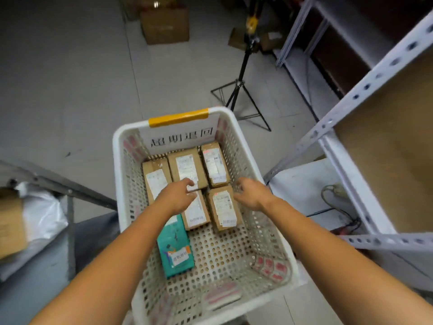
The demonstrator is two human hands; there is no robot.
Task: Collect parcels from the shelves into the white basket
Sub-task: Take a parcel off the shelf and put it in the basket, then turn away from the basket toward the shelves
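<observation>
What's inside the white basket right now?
Inside the white basket: five labelled brown parcels in two rows and one teal box nearer the person. The left hand covers parts of two parcels, so anything beneath is hidden.

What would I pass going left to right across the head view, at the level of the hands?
A cardboard box, white plastic bag, left hand, right hand, white shelf frame.

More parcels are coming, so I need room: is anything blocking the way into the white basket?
Nothing visible does: the white perforated plastic basket is open on top. The left hand and right hand hover over the brown cardboard parcels at its far end, beyond the teal box. Its near-right floor is bare.
</observation>
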